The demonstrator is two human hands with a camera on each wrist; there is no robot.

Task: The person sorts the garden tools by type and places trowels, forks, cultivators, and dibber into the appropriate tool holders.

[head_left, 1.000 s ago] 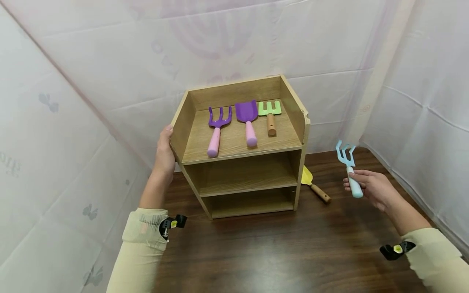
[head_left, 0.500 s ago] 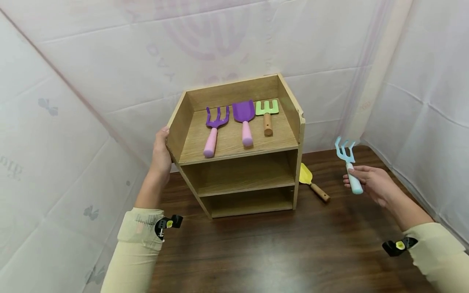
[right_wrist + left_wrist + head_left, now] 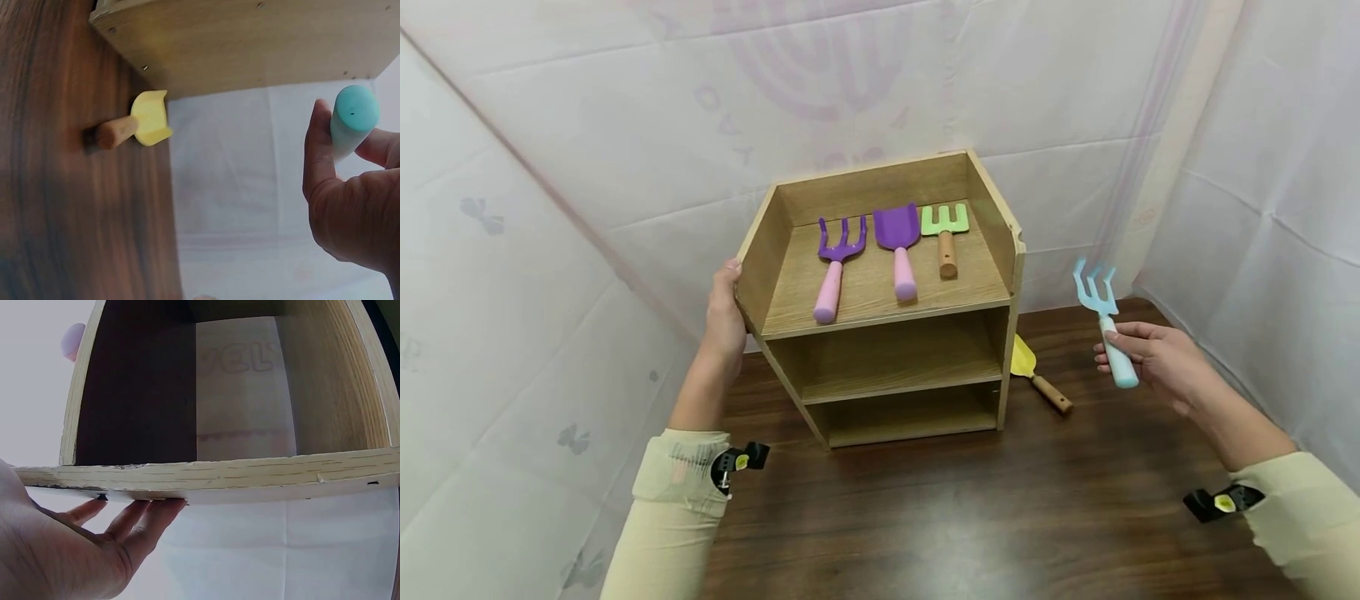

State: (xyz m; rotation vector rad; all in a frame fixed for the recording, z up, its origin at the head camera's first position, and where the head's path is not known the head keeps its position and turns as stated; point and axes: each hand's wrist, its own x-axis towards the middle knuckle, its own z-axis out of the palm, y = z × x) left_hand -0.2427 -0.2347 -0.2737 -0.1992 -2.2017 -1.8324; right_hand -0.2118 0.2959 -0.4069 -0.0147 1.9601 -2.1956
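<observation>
My left hand (image 3: 726, 321) rests against the outer left side of a wooden shelf unit (image 3: 917, 312). In the left wrist view its fingers (image 3: 147, 528) lie fairly straight along the side panel; the thumb is hidden. Right of the shelf, my right hand (image 3: 1165, 362) holds a light-blue hand rake (image 3: 1118, 354) by its handle, tines up, above the table. Thumb and fingers pinch that handle (image 3: 353, 119) in the right wrist view. On the shelf's top lie a purple hand rake (image 3: 830, 287), a purple shovel (image 3: 897, 229) with a pink handle, and a small green rake (image 3: 947, 242).
A yellow shovel (image 3: 1048, 392) with a wooden handle lies on the dark table (image 3: 925, 517), close to the shelf's right side. Two lower shelf compartments (image 3: 902, 354) face me. White printed sheets (image 3: 1060, 100) hang behind and at both sides.
The light-blue hand rake has risen slightly and shifted a little left with my right hand. My left hand stays at the shelf's side; the view has shifted slightly.
</observation>
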